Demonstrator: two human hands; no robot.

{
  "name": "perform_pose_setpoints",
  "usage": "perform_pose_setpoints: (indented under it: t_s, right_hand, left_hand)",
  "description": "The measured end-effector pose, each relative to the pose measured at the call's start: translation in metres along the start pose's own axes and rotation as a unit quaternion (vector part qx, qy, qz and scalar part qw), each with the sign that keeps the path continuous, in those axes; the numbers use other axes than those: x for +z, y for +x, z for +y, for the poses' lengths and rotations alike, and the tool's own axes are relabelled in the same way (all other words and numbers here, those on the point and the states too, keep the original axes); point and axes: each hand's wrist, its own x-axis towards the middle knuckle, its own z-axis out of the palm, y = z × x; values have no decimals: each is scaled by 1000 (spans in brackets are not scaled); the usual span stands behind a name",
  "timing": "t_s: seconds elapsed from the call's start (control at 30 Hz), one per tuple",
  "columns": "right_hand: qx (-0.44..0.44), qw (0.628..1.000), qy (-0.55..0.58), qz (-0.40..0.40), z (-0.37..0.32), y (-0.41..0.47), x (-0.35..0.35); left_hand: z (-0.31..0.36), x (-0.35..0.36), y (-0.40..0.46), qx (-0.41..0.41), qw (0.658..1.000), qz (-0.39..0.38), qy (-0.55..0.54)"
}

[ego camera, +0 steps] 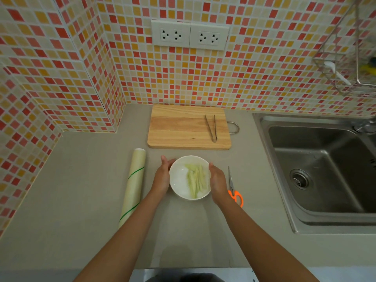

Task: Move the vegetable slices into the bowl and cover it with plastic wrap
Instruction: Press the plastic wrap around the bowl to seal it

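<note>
A white bowl (179, 184) stands on the grey counter in front of me, with several pale green vegetable slices (195, 180) lying in its right half. A glossy sheen over the bowl looks like plastic film, though I cannot tell for sure. My left hand (162, 176) presses flat against the bowl's left side. My right hand (217, 180) cups the right side. Left of the bowl lies a roll of plastic wrap (133, 186) with green stripes.
A wooden cutting board (183, 127) lies behind the bowl with metal tongs (211, 127) on its right part. Orange-handled scissors (234, 190) lie right of my right hand. A steel sink (321, 169) fills the right side. Tiled walls close the back and left.
</note>
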Motion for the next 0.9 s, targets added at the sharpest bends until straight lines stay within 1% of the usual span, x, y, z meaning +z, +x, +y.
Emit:
perform_pose_setpoints:
  t_s: [0.07, 0.13, 0.2, 0.27, 0.4, 0.63, 0.83, 0.9]
  right_hand:
    - [-6, 999, 20, 41, 2, 1, 4]
    - [-9, 997, 34, 74, 3, 1, 7]
    - [-10, 994, 46, 98, 3, 0, 11]
    - [-15, 992, 50, 119, 4, -2, 14]
    - [-27, 985, 67, 154, 10, -8, 18]
    - [-33, 982, 69, 170, 14, -8, 20]
    - [-52, 977, 67, 195, 18, -9, 25]
    - [-59, 976, 59, 200, 20, -12, 27]
  left_hand:
    - [-8, -2, -1, 31, 995, 75, 59]
    - [-21, 0, -3, 28, 986, 108, 121]
    - [-27, 3, -3, 4, 984, 109, 142]
    - [-26, 6, -3, -22, 985, 113, 127]
    - [-28, 9, 0, -38, 988, 113, 102]
    - [-27, 12, 1, 1, 983, 110, 143]
    - [-26, 20, 0, -2, 974, 182, 138]
    - [-26, 21, 1, 14, 971, 189, 147]
